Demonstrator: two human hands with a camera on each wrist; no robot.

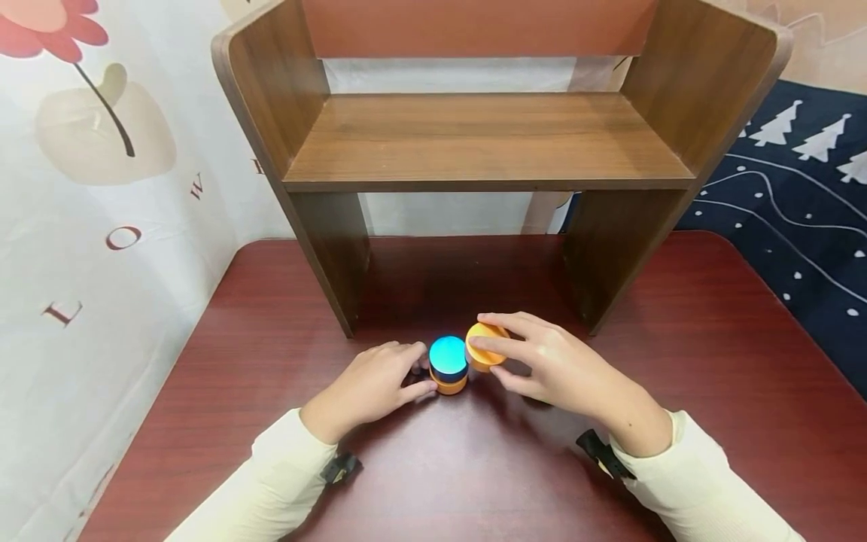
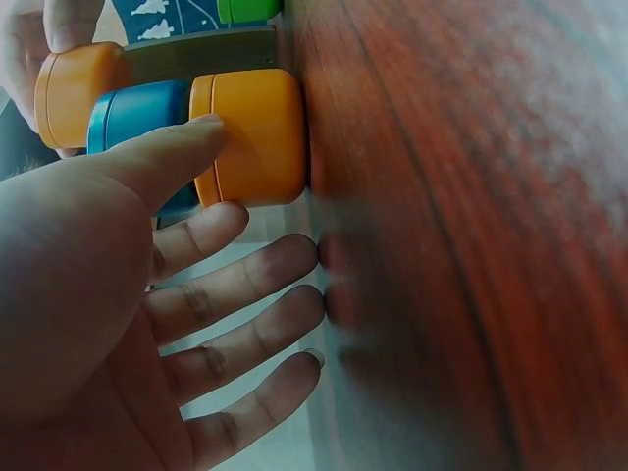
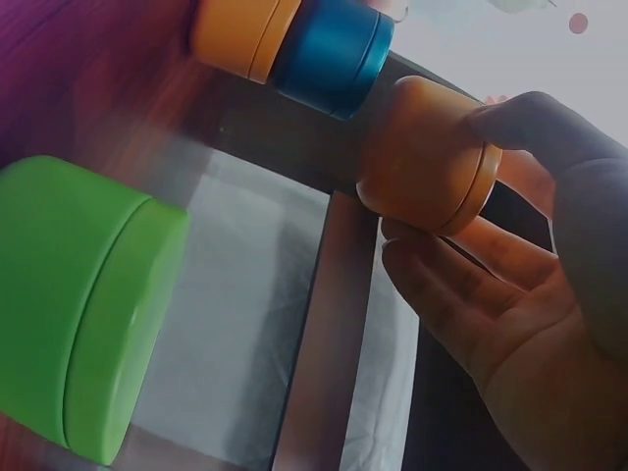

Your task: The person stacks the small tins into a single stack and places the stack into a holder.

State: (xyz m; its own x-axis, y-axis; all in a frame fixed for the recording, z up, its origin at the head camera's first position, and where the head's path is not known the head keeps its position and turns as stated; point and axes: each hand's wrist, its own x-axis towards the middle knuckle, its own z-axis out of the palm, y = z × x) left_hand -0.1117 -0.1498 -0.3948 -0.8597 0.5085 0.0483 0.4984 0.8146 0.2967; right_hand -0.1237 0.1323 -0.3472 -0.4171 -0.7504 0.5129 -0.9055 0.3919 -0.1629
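Observation:
A small blue jar (image 1: 448,357) stands on an orange jar (image 1: 449,386), which rests on the table. My left hand (image 1: 375,380) is beside this stack. In the left wrist view its thumb lies against the lower orange jar (image 2: 260,137), and the other fingers are spread and fairly straight, with their tips near the tabletop. My right hand (image 1: 552,361) grips a second orange jar (image 1: 486,348) between thumb and fingers, to the right of the blue one and raised off the table. A green jar (image 3: 88,304) sits near the right hand, mostly hidden under it in the head view.
A brown wooden shelf unit (image 1: 488,143) stands across the back of the dark red table (image 1: 271,316), with its side panels reaching down close beyond my hands. Patterned sheets (image 1: 135,248) hang along the left and right.

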